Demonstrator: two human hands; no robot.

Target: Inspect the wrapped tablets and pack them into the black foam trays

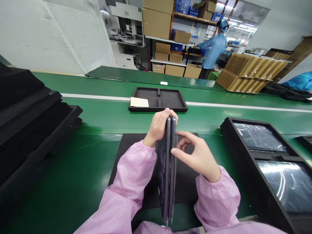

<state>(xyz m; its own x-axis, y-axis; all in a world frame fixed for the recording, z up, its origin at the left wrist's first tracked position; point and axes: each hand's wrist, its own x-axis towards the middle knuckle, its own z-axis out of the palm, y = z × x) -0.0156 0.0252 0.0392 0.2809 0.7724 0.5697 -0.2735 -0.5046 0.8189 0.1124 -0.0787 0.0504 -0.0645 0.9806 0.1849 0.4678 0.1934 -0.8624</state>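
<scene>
Two thin dark-grey tablets [167, 169] stand on edge, face to face, over a black mat [187, 182]. My left hand [159, 126] is closed round their far upper end, fingers over the top. Clear film seems to cover their outer faces, which I see only at a steep angle. On the right side of the pair, my right hand [195, 152] touches the nearer tablet's edge with thumb and index fingertips. Those two fingers are spread apart, and the others curl loosely with nothing visible in them.
Ahead lies a black foam tray [170, 109] with a yellowish dotted sheet [139, 102] in it. Another foam tray [240, 152] at right holds film-covered screens [260, 136]. Black trays [36, 136] are stacked at left. Beyond the green bench stands a person in blue [213, 48].
</scene>
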